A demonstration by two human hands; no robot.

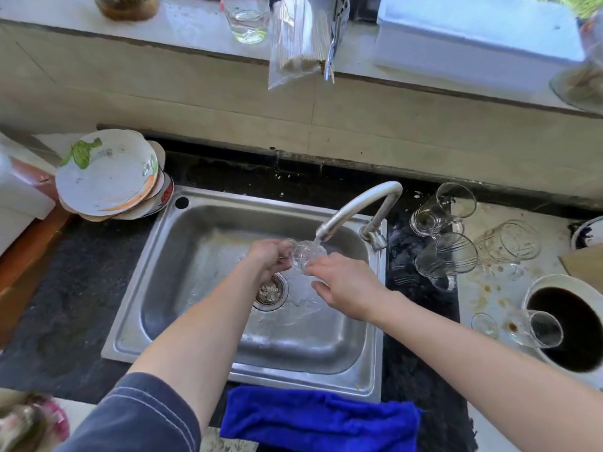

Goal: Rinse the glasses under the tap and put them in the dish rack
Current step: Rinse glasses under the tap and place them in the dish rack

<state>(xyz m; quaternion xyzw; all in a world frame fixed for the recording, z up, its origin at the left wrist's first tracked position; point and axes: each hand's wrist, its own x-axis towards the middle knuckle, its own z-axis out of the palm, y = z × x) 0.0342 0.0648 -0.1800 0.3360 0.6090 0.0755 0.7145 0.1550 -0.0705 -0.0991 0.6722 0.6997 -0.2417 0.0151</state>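
A small clear glass [305,256] lies tilted under the spout of the steel tap [355,207], with water running onto it. My left hand [269,256] grips its left end. My right hand [342,283] holds its lower right side with fingers curled around it. Both hands are over the steel sink [195,243]. Several clear glasses [447,243] lie on their sides on the counter right of the sink. One more glass [535,329] rests on the rim of a white bowl [535,285] of dark liquid. No dish rack is in view.
Stacked plates [107,177] sit at the sink's back left corner. A blue cloth [319,415] hangs over the front edge. A small glass [485,324] stands by the bowl. The ledge behind holds a jar [248,17] and a plastic bag [297,44].
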